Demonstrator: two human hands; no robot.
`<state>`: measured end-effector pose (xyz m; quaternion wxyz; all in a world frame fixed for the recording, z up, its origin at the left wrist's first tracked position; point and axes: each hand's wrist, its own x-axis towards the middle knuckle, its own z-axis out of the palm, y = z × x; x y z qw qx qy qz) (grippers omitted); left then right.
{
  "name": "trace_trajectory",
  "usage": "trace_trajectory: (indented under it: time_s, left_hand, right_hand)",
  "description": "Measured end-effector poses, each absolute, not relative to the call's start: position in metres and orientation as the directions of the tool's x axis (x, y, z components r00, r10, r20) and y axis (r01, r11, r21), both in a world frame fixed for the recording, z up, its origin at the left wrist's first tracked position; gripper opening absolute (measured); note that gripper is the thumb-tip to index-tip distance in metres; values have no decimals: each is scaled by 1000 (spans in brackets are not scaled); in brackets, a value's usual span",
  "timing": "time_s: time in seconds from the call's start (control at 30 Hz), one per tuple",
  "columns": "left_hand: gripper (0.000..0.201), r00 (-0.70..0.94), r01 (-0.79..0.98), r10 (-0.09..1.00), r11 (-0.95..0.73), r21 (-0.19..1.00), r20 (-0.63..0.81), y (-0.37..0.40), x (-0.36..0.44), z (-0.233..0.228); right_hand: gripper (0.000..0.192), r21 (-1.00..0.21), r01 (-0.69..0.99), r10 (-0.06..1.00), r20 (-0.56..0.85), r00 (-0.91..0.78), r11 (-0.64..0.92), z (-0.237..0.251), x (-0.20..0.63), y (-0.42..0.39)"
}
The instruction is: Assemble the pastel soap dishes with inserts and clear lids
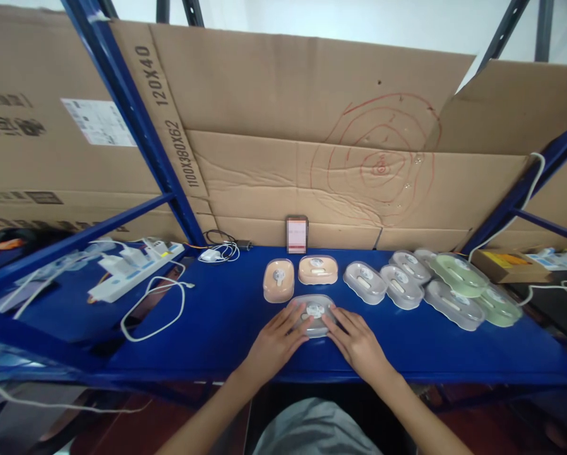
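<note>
Head view: a clear case (pixel 314 314) is held flat on the blue shelf (pixel 217 316), near its front edge, steadied from both sides. It is pinched between the fingertips of the left hand (pixel 274 344) and right hand (pixel 357 341). Two peach cases (pixel 297 275) are set just behind.

The shelf (pixel 217 316) is deep blue, and the case (pixel 314 313) between the hands is clear grey with a white centre. Behind it lie two peach cases (pixel 278 279), a run of clear grey ones (pixel 365 281) and two pale green ones (pixel 458 273). The brown cardboard (pixel 312 126) bears red scribbled rings (pixel 382 161) and black print.
</note>
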<state>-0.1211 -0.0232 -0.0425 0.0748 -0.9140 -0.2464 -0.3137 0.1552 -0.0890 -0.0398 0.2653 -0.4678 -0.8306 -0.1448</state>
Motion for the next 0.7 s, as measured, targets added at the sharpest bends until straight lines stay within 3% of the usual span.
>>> trace_trajectory:
  time_s: [0.27,0.5,0.7]
  left_hand:
    - [49,530,513,559,-810,285,638,-18,-120,-47]
    - [51,597,509,513,-837,203,617,-18,-120,-52]
    - [50,618,534,566,-812,237,546,-19,-115,-46]
  right_hand:
    - [54,-209,818,778,498,-383,536,-24,157,-72]
    - [56,-160,829,757,525,-389,537,-37,157,-72]
    - [52,-368,783,813,510,-281,502,-37,163,-76]
